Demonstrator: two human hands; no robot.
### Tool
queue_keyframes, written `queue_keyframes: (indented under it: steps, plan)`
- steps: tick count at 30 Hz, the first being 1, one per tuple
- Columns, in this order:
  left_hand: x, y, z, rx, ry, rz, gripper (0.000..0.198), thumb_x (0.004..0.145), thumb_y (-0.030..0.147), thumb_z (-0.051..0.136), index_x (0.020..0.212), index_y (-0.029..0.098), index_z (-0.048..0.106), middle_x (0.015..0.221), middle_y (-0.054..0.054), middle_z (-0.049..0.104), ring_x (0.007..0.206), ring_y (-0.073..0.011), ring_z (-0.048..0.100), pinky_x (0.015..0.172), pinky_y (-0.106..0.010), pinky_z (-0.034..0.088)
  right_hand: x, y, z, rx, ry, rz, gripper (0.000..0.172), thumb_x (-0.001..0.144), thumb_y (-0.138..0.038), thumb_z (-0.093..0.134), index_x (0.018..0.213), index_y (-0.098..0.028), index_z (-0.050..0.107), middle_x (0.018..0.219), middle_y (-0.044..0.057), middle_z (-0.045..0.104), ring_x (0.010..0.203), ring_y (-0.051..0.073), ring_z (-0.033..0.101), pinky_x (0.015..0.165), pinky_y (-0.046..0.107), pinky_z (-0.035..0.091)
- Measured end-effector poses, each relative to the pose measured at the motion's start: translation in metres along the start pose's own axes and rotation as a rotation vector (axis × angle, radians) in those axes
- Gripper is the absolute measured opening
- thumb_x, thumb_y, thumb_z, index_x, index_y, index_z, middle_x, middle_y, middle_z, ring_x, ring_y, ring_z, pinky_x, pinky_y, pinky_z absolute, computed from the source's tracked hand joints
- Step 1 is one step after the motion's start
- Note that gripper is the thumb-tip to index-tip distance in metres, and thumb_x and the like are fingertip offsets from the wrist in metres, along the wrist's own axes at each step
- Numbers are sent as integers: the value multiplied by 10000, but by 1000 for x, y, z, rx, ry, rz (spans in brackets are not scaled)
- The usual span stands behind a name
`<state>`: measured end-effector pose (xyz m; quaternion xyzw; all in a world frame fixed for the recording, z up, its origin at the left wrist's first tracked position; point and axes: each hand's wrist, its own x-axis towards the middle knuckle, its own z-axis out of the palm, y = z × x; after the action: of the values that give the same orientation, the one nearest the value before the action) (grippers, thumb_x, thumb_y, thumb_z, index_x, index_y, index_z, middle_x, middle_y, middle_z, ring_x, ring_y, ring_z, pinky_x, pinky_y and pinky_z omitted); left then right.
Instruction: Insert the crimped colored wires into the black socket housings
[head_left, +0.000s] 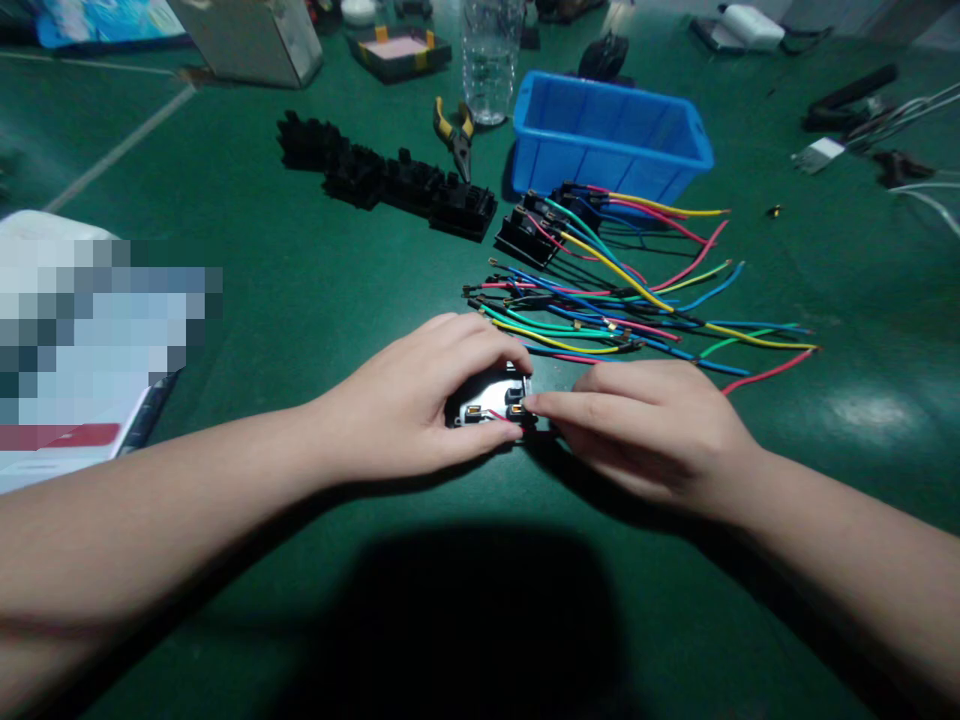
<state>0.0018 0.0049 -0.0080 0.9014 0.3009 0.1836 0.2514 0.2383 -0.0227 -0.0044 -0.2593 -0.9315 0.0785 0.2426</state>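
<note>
My left hand [420, 395] is curled around a small black connector block [491, 403] with metal terminals, holding it on the green table. My right hand [645, 425] pinches a thin red wire at the block's right side, fingertips pressed together at the terminals. Just beyond both hands lies a loose bundle of coloured wires [622, 320]. Behind it sit two black blocks with wires fitted [536, 230].
A row of black connector blocks [390, 180] lies at the back left, with yellow-handled pliers [455, 135] beside it. A blue plastic bin [611, 135] and a clear water bottle [491, 55] stand behind. Papers [67, 340] lie at the left edge.
</note>
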Motion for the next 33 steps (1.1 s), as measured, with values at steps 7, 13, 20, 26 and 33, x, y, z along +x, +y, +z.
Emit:
queue_keyframes:
  steps: [7,13,20,26,33]
  plan:
    - [-1,0,-1,2,-1,-1,357,855,368,639,1137,161,569,1077,-51,607,1000,-192,549,880,-312,414,0,-1,0,23,-10,13,225,925,-138,523,1107,-138,655,807,58,653,600,104,518,550,237,371]
    - [0,1,-1,7,-7,-9,356,848,363,641,1133,162,567,1080,-53,606,1009,-196,546,891,-322,412,0,0,3,-59,-20,-2,184,943,-163,484,1033,-167,644,749,35,627,597,120,508,550,250,353]
    - [0,0,0,18,0,5,356,847,355,643,1134,160,564,1076,-48,604,1003,-189,544,888,-315,408,0,0,0,-23,-40,5,178,943,-166,487,1016,-167,649,765,38,608,600,118,482,547,253,335]
    - [-1,2,0,17,-1,4,353,850,359,644,1133,162,566,1072,-44,605,1003,-186,546,890,-310,407,0,-1,-1,-1,-45,23,181,941,-153,486,1027,-163,644,751,34,597,594,117,472,544,256,334]
    - [1,-1,0,19,0,4,352,852,361,642,1131,163,562,1075,-46,604,1004,-188,547,891,-312,410,1,-1,-2,0,-52,29,194,955,-167,472,1051,-182,640,760,31,606,603,112,481,550,255,337]
